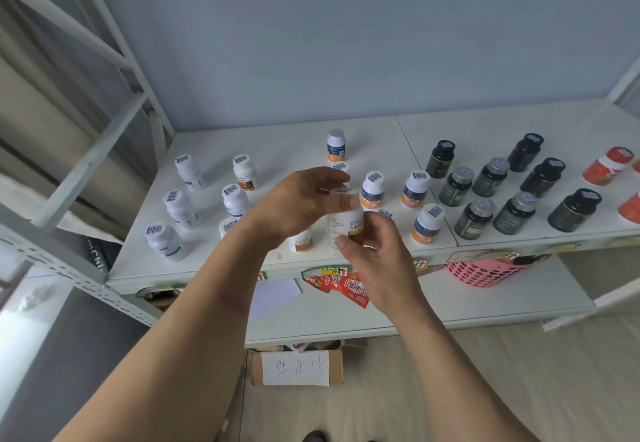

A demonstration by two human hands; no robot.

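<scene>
Currently the person holds one white bottle (346,225) in the air, just above the front part of the white shelf (277,143), among the other white bottles. The right hand (375,245) grips the lower body of this bottle, with the fingers curled around the label. The left hand (301,200) comes from above, and its fingers and thumb are curled closely around the cap. Something thin and transparent seems to be at the fingertips, but I cannot tell if it is a film or a sticker.

I judge that the work is somewhere in the middle. Most white bottles standing on the shelf already carry a small barcode sticker on the cap, and so do the dark bottles (491,178) on the right side. One bottle at the back (336,145) seems to have a plain cap, so it is probably not yet done. For the bottle in hand, the work at the cap looks unfinished, and it is not yet set down on the shelf.
</scene>
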